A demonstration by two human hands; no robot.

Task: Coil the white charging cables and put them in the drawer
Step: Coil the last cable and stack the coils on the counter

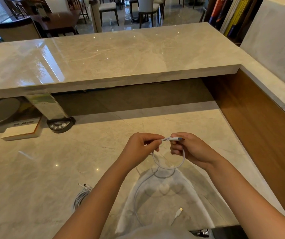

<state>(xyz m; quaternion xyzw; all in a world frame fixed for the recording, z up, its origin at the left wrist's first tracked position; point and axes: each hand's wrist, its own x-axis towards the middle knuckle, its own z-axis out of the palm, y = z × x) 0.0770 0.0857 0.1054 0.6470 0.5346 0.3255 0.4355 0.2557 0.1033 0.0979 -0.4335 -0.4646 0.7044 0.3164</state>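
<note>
I hold a white charging cable [167,167] above the marble desk [55,163]. My right hand [188,147] pinches its plug end, which pokes out between the fingers. My left hand [142,145] grips the cord just beside that. One small loop hangs under both hands. The rest of the cord trails down across the desk toward me, and its other plug [178,212] lies near the front edge. A second white cable [81,195] lies coiled on the desk by my left forearm. No drawer is visible.
A raised marble counter [121,54] runs across the back, with a wooden side panel [258,128] at right. At back left stand a black round base with buttons [60,125], a clear sign holder [47,106] and a white book [22,131].
</note>
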